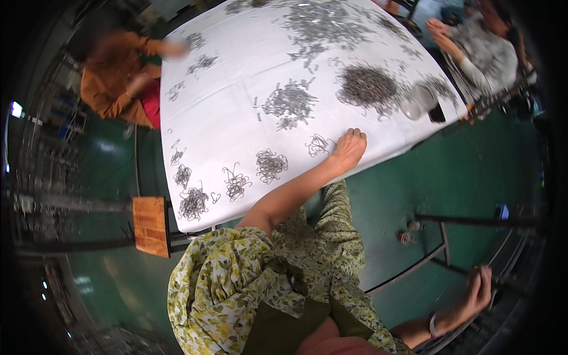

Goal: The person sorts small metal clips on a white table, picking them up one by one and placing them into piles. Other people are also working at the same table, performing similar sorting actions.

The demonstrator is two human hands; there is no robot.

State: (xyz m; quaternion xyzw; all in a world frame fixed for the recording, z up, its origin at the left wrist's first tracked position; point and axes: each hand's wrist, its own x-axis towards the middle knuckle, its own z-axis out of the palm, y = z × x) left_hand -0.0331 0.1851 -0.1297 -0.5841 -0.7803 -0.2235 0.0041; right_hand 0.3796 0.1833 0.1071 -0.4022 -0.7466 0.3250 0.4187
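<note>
My left hand (350, 148) rests at the near edge of the white-covered table (236, 112), its fingers curled downward and closed; whatever they hold is hidden. Just left of it lies a small pile of bent metal wire hooks (318, 145). My right hand (467, 302) is away from the table at the lower right, fingers loosely bent and nothing visible in them. More piles of wire hooks (271, 165) run leftward along the near edge, with another heap (193, 203) at the corner. Beyond my left hand are a heap of grey metal pieces (290, 103) and a dense dark heap of hooks (368, 87).
Clear plastic containers (419, 100) stand beside a black flat object (436, 113) near the right edge. A person in orange (115, 83) sits at the left side, another in grey (491, 62) at the right. A wooden stool (151, 226) stands by the near left corner.
</note>
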